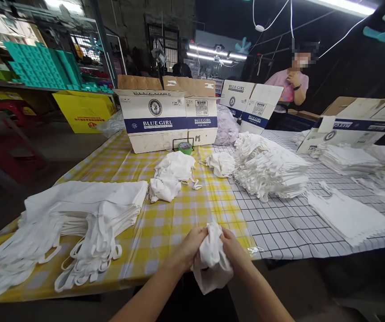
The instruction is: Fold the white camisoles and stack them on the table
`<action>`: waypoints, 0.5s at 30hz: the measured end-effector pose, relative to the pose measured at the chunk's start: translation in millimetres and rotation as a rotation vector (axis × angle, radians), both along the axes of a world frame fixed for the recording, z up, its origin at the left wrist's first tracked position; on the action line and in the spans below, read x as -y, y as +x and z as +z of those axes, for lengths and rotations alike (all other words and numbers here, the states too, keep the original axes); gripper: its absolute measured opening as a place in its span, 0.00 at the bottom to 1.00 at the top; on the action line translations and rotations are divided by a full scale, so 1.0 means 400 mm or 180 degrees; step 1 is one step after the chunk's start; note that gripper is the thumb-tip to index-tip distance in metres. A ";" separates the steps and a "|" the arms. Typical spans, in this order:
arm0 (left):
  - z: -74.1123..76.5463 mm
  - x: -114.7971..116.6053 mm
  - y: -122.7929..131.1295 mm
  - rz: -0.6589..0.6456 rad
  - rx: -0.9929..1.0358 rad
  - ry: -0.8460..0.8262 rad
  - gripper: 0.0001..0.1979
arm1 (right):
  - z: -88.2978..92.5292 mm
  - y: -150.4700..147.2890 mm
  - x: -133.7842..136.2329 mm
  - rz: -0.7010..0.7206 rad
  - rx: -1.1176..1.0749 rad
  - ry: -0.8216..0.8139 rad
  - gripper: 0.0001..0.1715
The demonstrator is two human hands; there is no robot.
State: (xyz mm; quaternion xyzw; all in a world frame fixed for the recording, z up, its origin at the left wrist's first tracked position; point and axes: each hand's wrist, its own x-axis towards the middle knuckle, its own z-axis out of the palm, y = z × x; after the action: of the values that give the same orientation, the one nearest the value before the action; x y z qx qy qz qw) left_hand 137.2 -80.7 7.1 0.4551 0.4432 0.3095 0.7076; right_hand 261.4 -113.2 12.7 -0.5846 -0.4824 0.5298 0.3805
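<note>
A yellow checked tablecloth [139, 237] spreads beyond and left of the grip, a dark-gridded white cloth [276, 235] to its right. Straight ahead, a green tape roll [185, 150] sits before a BLUE GIRL carton [159, 109]. Farther left of the grip is a yellow bag [85, 112]; far ahead right, a co-worker in pink [281, 82]

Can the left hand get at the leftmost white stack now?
Probably yes: only the yellow-checked tablecloth shows between the left hand and the white stack, though it holds bunched white fabric and may need to let go.
</note>
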 end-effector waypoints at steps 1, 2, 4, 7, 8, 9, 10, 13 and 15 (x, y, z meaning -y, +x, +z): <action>0.014 -0.005 0.000 -0.0049 0.0477 -0.0289 0.14 | 0.010 0.000 -0.005 0.0004 -0.0488 -0.0123 0.12; 0.030 -0.009 -0.003 -0.0068 0.0827 -0.0481 0.13 | 0.019 0.003 -0.009 0.0038 -0.0917 -0.0212 0.13; 0.068 -0.015 -0.014 -0.0054 0.1127 -0.0598 0.11 | 0.037 0.017 -0.020 0.0162 -0.1514 -0.0288 0.15; 0.129 -0.026 -0.050 -0.0490 0.1060 -0.0353 0.08 | 0.084 0.060 -0.037 0.0640 -0.1728 -0.0344 0.18; 0.150 -0.031 -0.066 -0.0893 0.0918 -0.0232 0.08 | 0.109 0.075 -0.042 0.1021 -0.1553 -0.0382 0.20; 0.172 -0.037 -0.082 -0.1413 0.0701 -0.0126 0.08 | 0.138 0.090 -0.047 0.1518 -0.1225 -0.0403 0.21; 0.195 -0.043 -0.098 -0.1977 0.0413 -0.0023 0.07 | 0.171 0.101 -0.050 0.2088 -0.0768 -0.0388 0.21; 0.251 -0.058 -0.138 -0.3326 -0.0629 0.0399 0.04 | 0.265 0.115 -0.047 0.3307 0.0967 0.0059 0.17; 0.263 -0.060 -0.157 -0.3208 -0.1199 0.0844 0.05 | 0.298 0.112 -0.037 0.3355 0.2075 0.0553 0.13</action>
State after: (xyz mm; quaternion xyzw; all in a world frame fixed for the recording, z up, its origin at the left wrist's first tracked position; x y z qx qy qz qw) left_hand 74.5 -56.5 112.1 0.7436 0.2467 -0.1010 0.6132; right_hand 306.1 -98.2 132.0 -0.3666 -0.8385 0.3996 -0.0526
